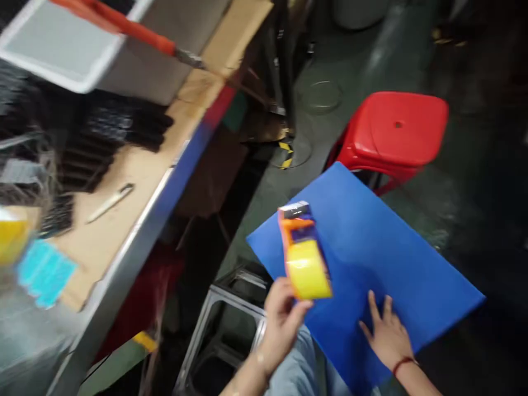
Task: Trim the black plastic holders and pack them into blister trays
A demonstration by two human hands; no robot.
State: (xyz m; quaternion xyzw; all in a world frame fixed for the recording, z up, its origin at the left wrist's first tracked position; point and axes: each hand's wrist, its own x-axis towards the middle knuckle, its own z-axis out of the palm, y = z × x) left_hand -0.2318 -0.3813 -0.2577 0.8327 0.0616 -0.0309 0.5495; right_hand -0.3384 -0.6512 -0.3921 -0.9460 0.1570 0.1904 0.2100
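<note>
Workbench (136, 181) runs along the left, brown top with a metal edge, frame blurred by motion. On it, left to right: a yellow blur and a cyan patch (43, 272) at the near edge, stacks of black parts (119, 129), a pale knife-like tool (110, 202), and a white tray (61, 49) with an orange-handled tool (124, 25) lying across its corner. Below the bench edge stands a metal frame (225, 324), seemingly a stool.

Left hand (280, 322) is closed around the grip of an orange tape dispenser (303, 250) loaded with a yellow roll. Long axis runs near-vertical in frame, head end pointing away from the person and tilted slightly left, roll nearest the hand. It sits over the blue board (371, 242), probably so the head can meet the surface; contact can't be confirmed.

Right hand (388, 330) lies flat, fingers spread, pressing on the board's near part, likely steadying it on the lap. Board's long axis runs lower right to upper left.

1 red stool (391, 132) stands beyond the board's far corner, on the dark floor.
</note>
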